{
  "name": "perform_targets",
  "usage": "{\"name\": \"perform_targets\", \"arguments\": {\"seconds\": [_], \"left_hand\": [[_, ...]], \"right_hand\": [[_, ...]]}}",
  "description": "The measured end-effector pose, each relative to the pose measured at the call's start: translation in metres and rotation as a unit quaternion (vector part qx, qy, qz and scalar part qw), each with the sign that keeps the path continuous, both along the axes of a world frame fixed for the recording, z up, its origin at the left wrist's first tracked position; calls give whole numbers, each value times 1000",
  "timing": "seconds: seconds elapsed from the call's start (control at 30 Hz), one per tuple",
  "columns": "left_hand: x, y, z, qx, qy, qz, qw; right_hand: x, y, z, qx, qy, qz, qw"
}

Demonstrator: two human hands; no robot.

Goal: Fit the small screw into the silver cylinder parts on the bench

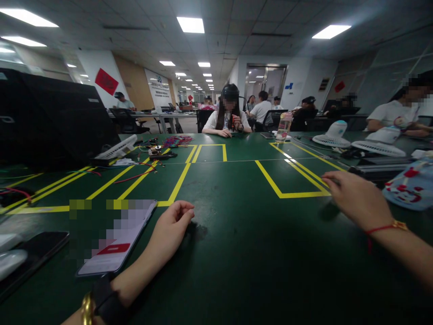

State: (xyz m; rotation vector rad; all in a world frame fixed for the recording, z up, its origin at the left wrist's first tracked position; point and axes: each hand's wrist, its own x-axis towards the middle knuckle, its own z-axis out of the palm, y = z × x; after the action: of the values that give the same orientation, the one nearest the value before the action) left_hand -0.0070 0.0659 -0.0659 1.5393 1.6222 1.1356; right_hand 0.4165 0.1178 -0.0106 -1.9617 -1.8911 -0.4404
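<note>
Head view: your smooth dark-green tabletop [243, 234] spreads widest, its slight sheen crossed by flat strips of yellow tape [301, 195] laid in angular outlines. Across it sits a person [230, 119] in a white top and dark headgear. A boxy, dull-black monitor [61, 117] fills the left side, while a white plastic fan [333, 135] with a domed base lies at the far right. Nearer, a soft, rounded light-blue bag [409, 185] with red-and-white prints sits just beside your right hand [360, 196]. That hand hovers by a tape corner, fingertips bunched; you cannot tell whether they pinch anything. Your left hand [171, 230] is loosely curled, thumb close to the index finger, and whether the tips meet cannot be told. Just beside it, the flat, glossy smartphone [125, 237] lies at a slant on the table, a red banner on its pale screen. Smaller still are the rounded white mouse [11, 264], your shiny gold bangle [87, 309] and the thin red cord bracelet [382, 229].
</note>
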Motion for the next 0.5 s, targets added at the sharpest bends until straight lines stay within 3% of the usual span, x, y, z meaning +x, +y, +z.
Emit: {"name": "perform_targets", "arguments": {"seconds": [0.07, 0.13, 0.5], "left_hand": [[-1, 1, -1, -2, 5, 0, 1000], [-1, 2, -2, -5, 10, 3, 1000], [-2, 1, -3, -13, 6, -2, 1000]], "right_hand": [[39, 14, 1, -65, -26, -96, 993], [63, 21, -2, -111, -20, -135, 984], [78, 23, 2, -145, 16, -138, 980]]}}
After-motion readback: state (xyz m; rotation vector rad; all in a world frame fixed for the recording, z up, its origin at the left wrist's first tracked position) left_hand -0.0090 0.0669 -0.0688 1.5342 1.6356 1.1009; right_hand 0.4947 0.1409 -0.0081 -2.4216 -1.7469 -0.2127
